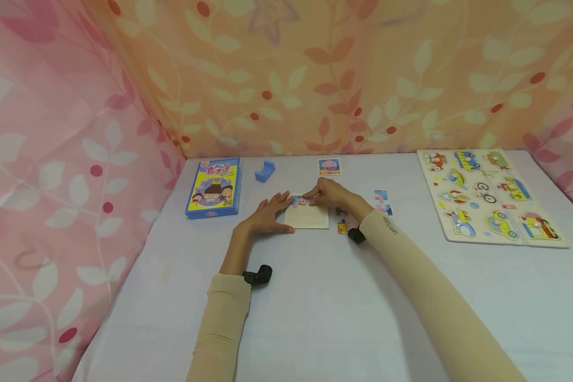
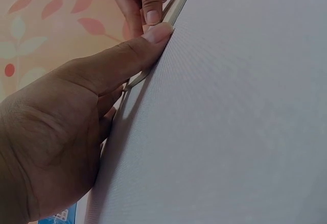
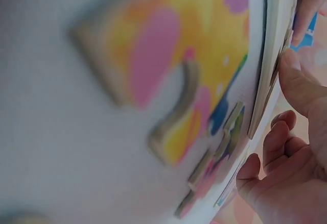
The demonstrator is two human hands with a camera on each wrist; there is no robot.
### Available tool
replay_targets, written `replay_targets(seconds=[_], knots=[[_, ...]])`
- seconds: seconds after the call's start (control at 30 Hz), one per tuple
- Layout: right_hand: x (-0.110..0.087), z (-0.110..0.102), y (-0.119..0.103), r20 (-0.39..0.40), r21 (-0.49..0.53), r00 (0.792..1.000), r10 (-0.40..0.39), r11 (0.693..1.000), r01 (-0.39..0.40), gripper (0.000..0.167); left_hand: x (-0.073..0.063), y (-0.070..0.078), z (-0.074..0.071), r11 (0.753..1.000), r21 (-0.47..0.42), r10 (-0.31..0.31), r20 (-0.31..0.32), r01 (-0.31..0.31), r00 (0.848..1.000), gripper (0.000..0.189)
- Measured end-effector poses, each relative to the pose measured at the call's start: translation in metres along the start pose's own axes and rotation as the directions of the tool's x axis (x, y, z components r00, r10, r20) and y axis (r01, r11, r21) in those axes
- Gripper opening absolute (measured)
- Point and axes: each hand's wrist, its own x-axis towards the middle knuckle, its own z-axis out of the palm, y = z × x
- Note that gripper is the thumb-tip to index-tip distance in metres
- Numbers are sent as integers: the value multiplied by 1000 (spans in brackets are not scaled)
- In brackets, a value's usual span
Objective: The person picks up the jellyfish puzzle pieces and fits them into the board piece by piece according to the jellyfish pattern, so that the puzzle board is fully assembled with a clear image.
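Note:
A small white puzzle tray (image 1: 307, 218) lies flat on the table, with colourful puzzle pieces (image 1: 299, 201) along its far edge. My left hand (image 1: 266, 216) rests at the tray's left side, fingers spread near the far corner and thumb on the near corner. Over the tray's far edge, my right hand (image 1: 332, 192) pinches a puzzle piece, mostly hidden by the fingers. Its thumb (image 3: 299, 78) touches the tray's top in the right wrist view. Loose to the right lie a yellow puzzle piece (image 3: 153, 55) and pink-and-blue pieces (image 1: 381, 196).
A picture card (image 1: 329, 166) lies behind the tray. Toward the left are a blue-and-yellow card box (image 1: 213, 188) and a blue plastic holder (image 1: 265, 171). A wooden vehicle puzzle board (image 1: 494, 199) lies at the right. Patterned cloth walls (image 1: 286, 79) bound the table.

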Motion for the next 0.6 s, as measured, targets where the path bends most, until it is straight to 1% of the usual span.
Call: replay_targets(seconds=[0.1, 0.17, 0.27, 0.4, 0.6], knots=[[3, 0, -4, 2, -117, 999, 37, 992, -36, 29, -1, 0, 0, 1000, -10, 4, -4, -4, 1000, 95], [4, -1, -6, 2, -194, 999, 50, 980, -48, 30, -1, 0, -1, 1000, -17, -2, -7, 2, 1000, 95], [5, -3, -10, 6, -280, 998, 63, 958, -59, 30, -1, 1, -2, 1000, -23, -8, -15, 8, 1000, 95], [6, -6, -15, 15, -339, 997, 70, 939, -61, 30, -1, 1, -2, 1000, -25, -5, -18, 5, 1000, 93], [5, -6, -16, 18, -388, 999, 47, 921, -37, 29, -1, 0, -3, 1000, -26, -5, 2, 5, 1000, 90]])
